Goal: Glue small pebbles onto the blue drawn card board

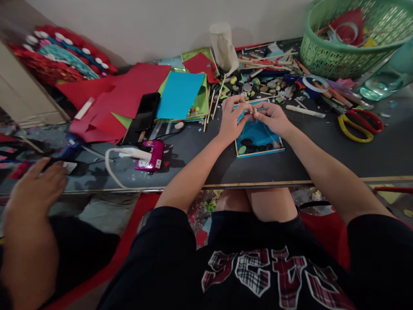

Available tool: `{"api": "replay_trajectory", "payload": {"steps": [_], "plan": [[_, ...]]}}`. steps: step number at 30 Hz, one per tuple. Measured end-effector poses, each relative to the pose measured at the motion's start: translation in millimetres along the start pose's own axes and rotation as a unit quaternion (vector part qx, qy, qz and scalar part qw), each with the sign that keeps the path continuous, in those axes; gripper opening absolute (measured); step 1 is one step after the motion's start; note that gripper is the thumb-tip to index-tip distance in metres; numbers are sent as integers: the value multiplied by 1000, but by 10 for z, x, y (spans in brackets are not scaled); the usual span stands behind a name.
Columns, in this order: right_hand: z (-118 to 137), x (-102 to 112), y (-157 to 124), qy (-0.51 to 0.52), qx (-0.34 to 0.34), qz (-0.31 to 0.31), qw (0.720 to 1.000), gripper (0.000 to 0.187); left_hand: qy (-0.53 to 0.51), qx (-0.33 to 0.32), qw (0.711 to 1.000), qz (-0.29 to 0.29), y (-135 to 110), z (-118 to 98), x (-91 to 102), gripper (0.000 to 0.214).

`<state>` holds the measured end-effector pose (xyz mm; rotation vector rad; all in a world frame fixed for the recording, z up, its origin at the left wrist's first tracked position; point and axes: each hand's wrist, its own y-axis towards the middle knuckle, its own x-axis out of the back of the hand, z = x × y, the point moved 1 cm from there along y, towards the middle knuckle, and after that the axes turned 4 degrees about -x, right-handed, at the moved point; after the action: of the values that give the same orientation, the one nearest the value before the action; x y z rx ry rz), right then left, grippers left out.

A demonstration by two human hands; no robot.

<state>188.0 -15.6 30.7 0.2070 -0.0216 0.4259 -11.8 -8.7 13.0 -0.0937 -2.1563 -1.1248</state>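
Head view: we have our left hand (235, 117) and right hand (271, 118) meeting above the blue panel (260, 131), both sets of fingertips closed on a small pebble-like piece (254, 110); we would do well to pinch lightly, turn it by fingertip, and keep our wrists off the dark stones (252, 149) along the panel's near edge.

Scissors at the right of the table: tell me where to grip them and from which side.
Best grip the scissors by the yellow loop and red loop, probably with the right hand, coming from the near side. The loops lie toward the person and the right, while the blade end points away, toward the clutter.
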Motion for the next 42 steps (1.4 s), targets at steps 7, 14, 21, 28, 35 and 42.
{"api": "replay_trajectory", "payload": {"steps": [7,14,21,28,35,42], "plan": [[-12,12,1,1,-9,-1,1000,61,5,-3,1000,-12,-3,0,-8,42],[-6,43,3,-13,-5,-13,1000,62,19,8,999,-37,15,-44,96,56],[-25,40,-10,-14,-18,-17,1000,61,43,-11,999,-10,27,3,68,51],[-39,29,-11,-13,-21,-10,1000,61,26,-13,999,28,34,2,56,45],[-41,41,-15,-25,-28,1,999,61,-14,-29,998,50,39,-10,24,50],[24,12,-18,-27,-21,20,999,62,-18,-42,997,65,12,-42,5,54]]}}
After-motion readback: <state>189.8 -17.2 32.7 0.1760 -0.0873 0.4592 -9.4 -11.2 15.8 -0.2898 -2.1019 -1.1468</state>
